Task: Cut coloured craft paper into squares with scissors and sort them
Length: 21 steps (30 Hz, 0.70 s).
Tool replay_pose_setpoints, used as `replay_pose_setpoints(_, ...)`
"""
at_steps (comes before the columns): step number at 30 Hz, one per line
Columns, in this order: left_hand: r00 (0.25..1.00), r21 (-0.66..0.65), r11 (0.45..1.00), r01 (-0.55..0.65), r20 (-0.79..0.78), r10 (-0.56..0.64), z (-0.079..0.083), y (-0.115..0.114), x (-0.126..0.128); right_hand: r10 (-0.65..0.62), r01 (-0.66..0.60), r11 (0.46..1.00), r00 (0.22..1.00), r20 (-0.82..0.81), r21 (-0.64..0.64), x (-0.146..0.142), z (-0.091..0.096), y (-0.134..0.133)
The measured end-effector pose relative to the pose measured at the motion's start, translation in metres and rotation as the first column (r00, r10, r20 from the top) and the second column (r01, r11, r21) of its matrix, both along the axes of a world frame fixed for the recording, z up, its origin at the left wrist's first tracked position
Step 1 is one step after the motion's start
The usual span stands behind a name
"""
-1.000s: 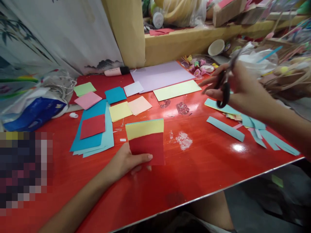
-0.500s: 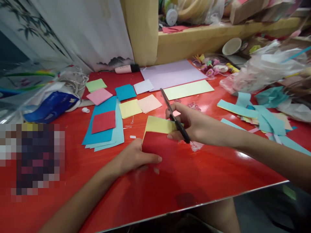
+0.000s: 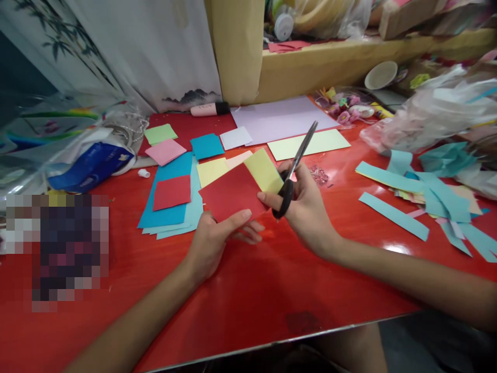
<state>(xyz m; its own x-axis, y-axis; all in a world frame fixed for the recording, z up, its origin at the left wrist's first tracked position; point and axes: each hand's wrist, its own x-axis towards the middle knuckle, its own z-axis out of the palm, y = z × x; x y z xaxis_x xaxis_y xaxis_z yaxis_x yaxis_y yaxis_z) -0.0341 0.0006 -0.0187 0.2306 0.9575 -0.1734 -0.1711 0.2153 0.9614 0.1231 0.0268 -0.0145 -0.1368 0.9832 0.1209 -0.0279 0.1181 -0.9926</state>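
Scissors (image 3: 298, 158) in right hand (image 3: 312, 220); left hand (image 3: 213, 238) holds red paper (image 3: 233, 191).

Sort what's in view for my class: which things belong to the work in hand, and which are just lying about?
In the work:
red paper, in the left hand
yellow paper, against it
scissors, in the right hand
small paper squares, probably

Probably just lying about:
blue packet
pink-and-black tube
plastic bag, right

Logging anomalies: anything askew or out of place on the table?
Yes: the blue paper strips at right lie jumbled, crossing at different angles; a small white object lies alone near the blue packet.
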Motion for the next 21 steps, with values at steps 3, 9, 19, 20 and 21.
replay_pose_setpoints(3, 0.997, 0.001, 0.998, -0.063, -0.045, 0.063, -0.002, 0.001, 0.000, 0.030, -0.031, 0.999, 0.999, -0.014, -0.034, -0.001, -0.003, 0.000)
replay_pose_setpoints(9, 0.972, 0.073, 0.985, -0.154, -0.170, 0.164, -0.002, 0.008, -0.005, 0.108, -0.106, 0.993, 0.993, 0.038, -0.054, 0.025, -0.001, 0.015)
replay_pose_setpoints(19, 0.884, 0.274, 0.870, -0.409, -0.119, 0.453, 0.003, 0.025, -0.021, 0.647, -0.575, 0.741, 0.750, 0.137, -0.347, 0.047, 0.005, 0.009)
replay_pose_setpoints(20, 0.890, 0.270, 0.875, -0.402, -0.111, 0.443, 0.004, 0.024, -0.020, 0.641, -0.558, 0.740, 0.754, 0.143, -0.376, 0.045, 0.005, 0.007)
replay_pose_setpoints(21, 0.899, 0.262, 0.883, -0.389, -0.104, 0.426, 0.004, 0.022, -0.019, 0.631, -0.542, 0.747, 0.761, 0.152, -0.386, 0.044, 0.005, 0.006)
